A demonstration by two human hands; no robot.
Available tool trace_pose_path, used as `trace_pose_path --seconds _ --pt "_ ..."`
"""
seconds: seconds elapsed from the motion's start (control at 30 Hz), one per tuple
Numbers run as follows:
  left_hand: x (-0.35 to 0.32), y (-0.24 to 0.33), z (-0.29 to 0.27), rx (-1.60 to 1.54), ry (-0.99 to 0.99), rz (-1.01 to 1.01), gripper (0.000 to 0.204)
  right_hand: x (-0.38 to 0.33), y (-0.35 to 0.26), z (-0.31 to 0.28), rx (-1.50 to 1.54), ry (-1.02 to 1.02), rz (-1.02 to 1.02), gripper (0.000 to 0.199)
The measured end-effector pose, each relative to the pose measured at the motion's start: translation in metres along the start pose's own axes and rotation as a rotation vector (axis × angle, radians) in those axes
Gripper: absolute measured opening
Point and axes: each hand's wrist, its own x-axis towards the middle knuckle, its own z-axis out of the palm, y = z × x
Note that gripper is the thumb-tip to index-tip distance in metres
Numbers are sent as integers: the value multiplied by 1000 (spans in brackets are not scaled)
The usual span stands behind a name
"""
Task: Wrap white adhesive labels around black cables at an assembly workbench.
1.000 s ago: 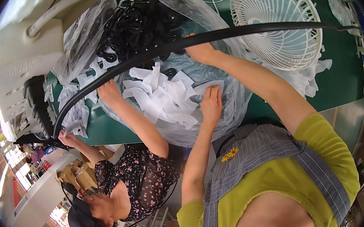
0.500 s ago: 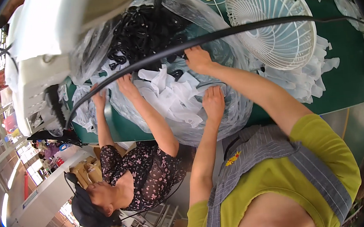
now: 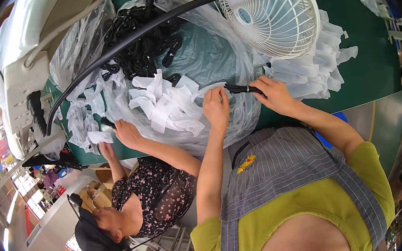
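In my right hand (image 3: 274, 96) is a bundled black cable (image 3: 242, 89), its far end pointing left. My left hand (image 3: 216, 107) pinches a small translucent plastic bag (image 3: 209, 88) whose opening lies against that end of the cable. I cannot tell how far the cable is inside. Below and to the left of the bag lies a heap of white plastic bags (image 3: 169, 102), resting on a large clear plastic sack (image 3: 212, 136). Farther off in the same sack is a pile of black cable bundles (image 3: 135, 34).
A co-worker's hands (image 3: 128, 133) hold a black cable and a white bag at left. A white fan (image 3: 273, 17) stands at the far right beside filled bags (image 3: 310, 72) on the green table (image 3: 377, 72). A thick black cord (image 3: 174, 11) arches across the view.
My right hand has drawn back from the sack, bringing a black cable bundle toward my left hand. My left hand now has a bag up against it. The co-worker's hands have moved nearer the table edge.
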Motion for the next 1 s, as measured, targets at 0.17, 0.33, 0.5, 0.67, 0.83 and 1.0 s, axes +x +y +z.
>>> trace_pose_path --seconds 0.17,0.33,0.5,0.67,0.83,1.0 --pt "3 10 -8 21 -1 49 7 3 4 2 -16 -44 -19 24" --pt "9 18 -19 17 5 276 14 13 -1 -1 85 -132 60 26" --pt "5 19 -28 -8 -1 370 21 30 -15 -10 375 -192 297 28" --pt "17 42 -31 -29 69 343 22 27 -36 -10 36 -117 20 42" --pt "30 77 -59 -53 125 312 21 32 -71 -57 222 -55 -45 50" --pt "36 112 -69 -242 36 376 21 28 -52 -58 82 -45 -131 45"
